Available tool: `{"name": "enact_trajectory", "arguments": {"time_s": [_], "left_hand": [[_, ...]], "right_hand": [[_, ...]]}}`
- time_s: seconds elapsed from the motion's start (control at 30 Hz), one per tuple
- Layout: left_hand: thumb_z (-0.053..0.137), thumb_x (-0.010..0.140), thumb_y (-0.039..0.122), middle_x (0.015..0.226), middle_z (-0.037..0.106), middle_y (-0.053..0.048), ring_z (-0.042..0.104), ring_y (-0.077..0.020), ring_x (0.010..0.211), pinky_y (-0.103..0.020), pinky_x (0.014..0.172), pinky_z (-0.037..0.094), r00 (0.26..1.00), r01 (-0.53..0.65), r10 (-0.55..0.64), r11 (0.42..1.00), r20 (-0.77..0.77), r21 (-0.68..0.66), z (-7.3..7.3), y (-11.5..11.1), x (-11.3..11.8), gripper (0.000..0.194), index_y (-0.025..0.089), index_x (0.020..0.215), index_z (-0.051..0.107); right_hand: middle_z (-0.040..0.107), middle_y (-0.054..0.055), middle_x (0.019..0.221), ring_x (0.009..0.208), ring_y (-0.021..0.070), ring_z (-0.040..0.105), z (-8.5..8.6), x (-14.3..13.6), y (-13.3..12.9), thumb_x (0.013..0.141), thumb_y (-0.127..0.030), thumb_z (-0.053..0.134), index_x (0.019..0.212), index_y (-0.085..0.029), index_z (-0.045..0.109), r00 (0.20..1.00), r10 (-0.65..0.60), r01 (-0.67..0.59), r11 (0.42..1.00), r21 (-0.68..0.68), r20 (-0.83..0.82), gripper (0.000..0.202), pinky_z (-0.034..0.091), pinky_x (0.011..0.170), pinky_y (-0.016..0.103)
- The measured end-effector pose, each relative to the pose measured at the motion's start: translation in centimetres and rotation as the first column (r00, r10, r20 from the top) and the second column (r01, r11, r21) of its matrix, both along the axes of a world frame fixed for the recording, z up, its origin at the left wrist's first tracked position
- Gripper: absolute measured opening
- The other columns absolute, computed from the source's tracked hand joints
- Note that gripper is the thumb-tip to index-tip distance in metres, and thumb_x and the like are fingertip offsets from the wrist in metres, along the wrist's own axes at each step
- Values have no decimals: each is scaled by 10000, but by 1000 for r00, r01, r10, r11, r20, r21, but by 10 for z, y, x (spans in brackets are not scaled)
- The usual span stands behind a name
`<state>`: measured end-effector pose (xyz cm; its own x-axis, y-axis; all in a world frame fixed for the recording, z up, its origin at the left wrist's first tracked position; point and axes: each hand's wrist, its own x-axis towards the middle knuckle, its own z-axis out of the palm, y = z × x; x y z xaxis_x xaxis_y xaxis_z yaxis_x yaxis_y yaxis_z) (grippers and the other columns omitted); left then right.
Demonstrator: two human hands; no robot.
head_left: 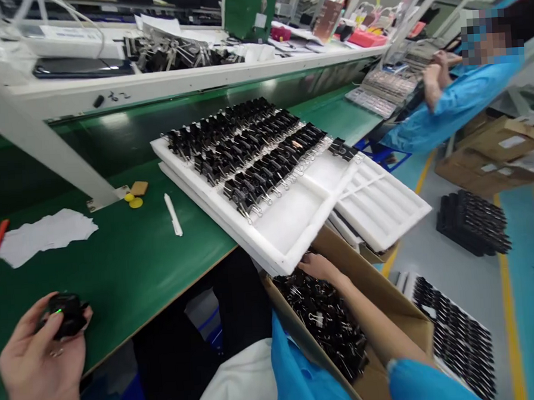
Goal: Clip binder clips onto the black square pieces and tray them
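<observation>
My left hand (38, 361) is at the lower left over the green table, closed around a small black device (66, 315) with a green light. My right hand (318, 268) reaches into an open cardboard box (389, 304) on my lap, resting on a heap of black binder clips (329, 325). Just above that hand a white foam tray (290, 222) overhangs the table edge. Rows of black binder clips (250, 147) fill its far part; its near slots are bare.
A second white foam tray (383, 203) lies under the first, to the right. A white stick (173, 214), yellow discs (133, 200) and torn white paper (45, 232) lie on the green table (131, 261). A co-worker in blue (459, 100) works at far right. Trays of clips (457, 333) sit on the floor.
</observation>
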<state>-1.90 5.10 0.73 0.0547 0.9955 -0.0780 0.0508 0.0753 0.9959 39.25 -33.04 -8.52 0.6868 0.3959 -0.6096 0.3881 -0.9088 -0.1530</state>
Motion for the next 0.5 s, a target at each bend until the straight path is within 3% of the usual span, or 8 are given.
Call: {"name": "enact_trajectory", "arguments": {"time_s": [0.07,0.1,0.2,0.23,0.3,0.33,0.4,0.5], "left_hand": [[926,535,262,863,746,53,665,-225,852,-348,625,605,986,-50,53,998,160,-23,2,-6,6,383,270,887,775],[935,521,238,849,742,39,667,-215,834,-327,613,609,976,-56,61,998,208,-29,2,-8,9,377,251,865,782],[939,559,268,890,752,-4,678,-199,818,-288,607,618,975,6,-3,1000,222,-11,-1,-12,12,370,217,895,795],[938,570,277,897,757,-20,684,-198,810,-285,611,619,975,33,-31,999,218,-4,-2,-13,12,376,205,910,795],[934,585,292,891,765,-47,695,-201,779,-293,616,620,976,80,-81,997,202,9,-3,-16,10,387,182,928,793],[930,595,303,887,768,-57,700,-203,754,-301,615,618,976,104,-106,994,190,16,-3,-17,9,391,173,937,791],[918,627,327,888,772,-73,708,-202,697,-303,601,603,975,159,-160,987,154,22,-3,-19,7,402,156,966,786],[894,675,347,918,776,-91,714,-198,654,-283,573,569,966,233,-234,972,109,23,-3,-21,3,403,143,1002,778]], "right_hand": [[711,139,911,863,256,688,37,-13,-13,977,-372,547,987,-137,678,978,38,-9,990,138,-206,270,525,784,340],[699,107,898,812,230,676,55,-22,-19,977,-415,562,1024,-154,647,920,70,34,966,256,-387,279,529,750,327],[675,64,911,775,191,654,90,-64,-16,856,-560,759,1122,-177,584,510,249,283,855,434,-823,498,509,703,292],[674,60,908,772,186,652,95,-82,-8,774,-584,837,1129,-180,584,390,296,350,828,438,-872,594,495,695,282],[679,58,888,756,185,652,94,-117,19,627,-603,935,1107,-180,612,255,382,450,766,459,-888,717,476,681,273],[682,59,875,744,188,651,91,-134,37,598,-619,943,1090,-180,631,234,428,491,723,486,-873,730,474,677,278],[677,59,818,693,187,636,85,-162,82,663,-665,886,1044,-172,669,266,518,536,621,571,-813,659,474,654,292],[622,29,688,562,140,542,85,-185,161,827,-664,750,941,-157,685,422,587,487,496,719,-691,524,417,561,265]]}}
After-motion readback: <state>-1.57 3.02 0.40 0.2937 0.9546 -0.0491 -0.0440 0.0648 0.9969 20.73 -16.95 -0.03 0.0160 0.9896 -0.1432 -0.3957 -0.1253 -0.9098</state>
